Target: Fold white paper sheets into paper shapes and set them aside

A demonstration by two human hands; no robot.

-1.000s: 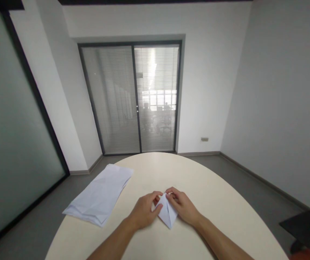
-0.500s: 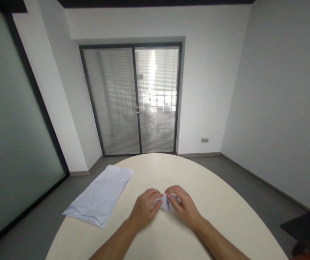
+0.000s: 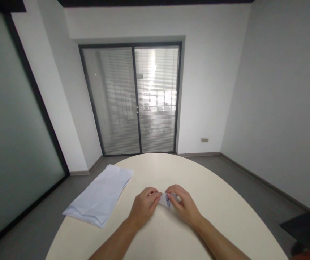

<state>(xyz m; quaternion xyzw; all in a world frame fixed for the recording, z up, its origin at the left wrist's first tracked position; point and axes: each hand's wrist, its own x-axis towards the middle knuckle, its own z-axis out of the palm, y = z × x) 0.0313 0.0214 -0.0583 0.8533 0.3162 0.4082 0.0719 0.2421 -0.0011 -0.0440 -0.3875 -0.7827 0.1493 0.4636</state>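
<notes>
Paper piece (image 3: 164, 201), white and folded small, is located between the two hands, over the near-middle part of the round desk (image 3: 211, 209).

Head view, current state. The fingers of the left hand (image 3: 143, 207) are clamped on the left side of the piece, thumb against fingertips. The fingers of the right hand (image 3: 184, 205) are pinched on its right side, thumb and index meeting near the centre seam.

Change. One second ago, I saw the piece as a long kite shape, its lower point directed toward the person. That point no longer shows. The visible paper is now short and compact, and the left thumb has moved up to the edge. I judge this to be a fold across the piece, with the grip now set on the crease. The loose sheets (image 3: 98, 195) to the left have not moved.

Visibility limits. The hands cover both ends of the piece; its full outline and layer count cannot be determined. Whether it touches the desk cannot be confirmed. Both forearms are cut off at the lower edge. A black object (image 3: 306, 229) at lower right is also cut off and cannot be identified.
</notes>
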